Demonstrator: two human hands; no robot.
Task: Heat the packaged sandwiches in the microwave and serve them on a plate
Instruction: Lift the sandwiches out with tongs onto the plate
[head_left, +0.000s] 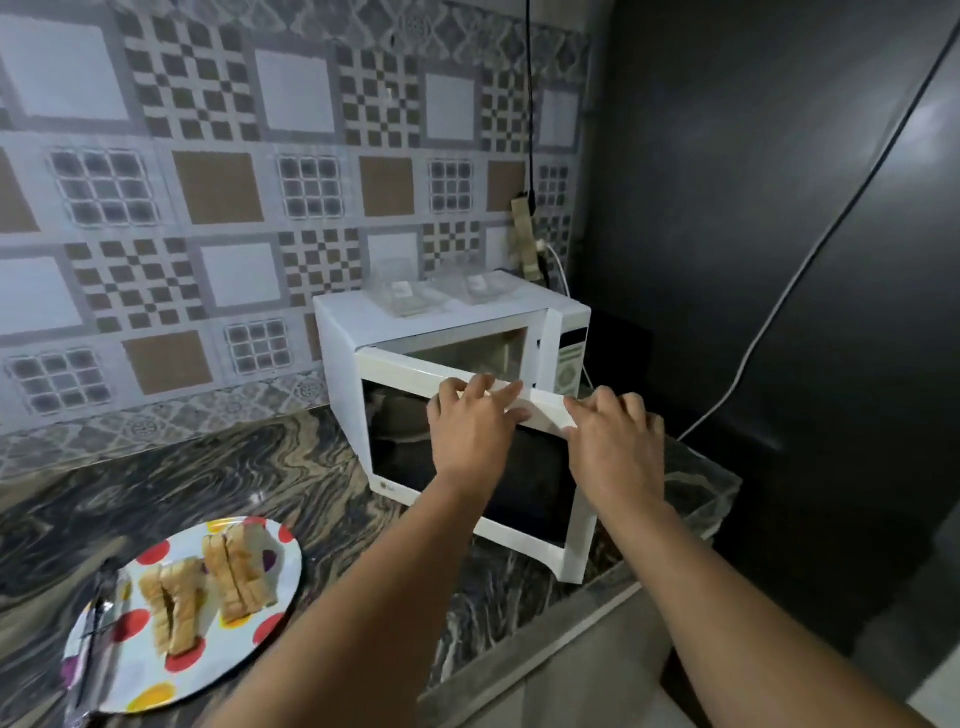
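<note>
A white microwave (343, 332) stands on the counter against the tiled wall, its door (519, 499) swung partly open towards me. My left hand (470, 431) lies on the door's top edge, fingers spread over it. My right hand (615, 441) grips the same edge near the door's free corner. Two sandwiches (208, 587) stand cut side up on a white plate with coloured dots (156, 680) at the lower left. Empty clear plastic sandwich packs (415, 291) rest on top of the microwave.
A dark utensil in clear wrap (96, 623) lies along the plate's left rim. The marbled counter (260, 467) ends just right of the microwave. A dark refrigerator (753, 208) fills the right side. A white cable (779, 312) and a power strip (524, 234) hang behind.
</note>
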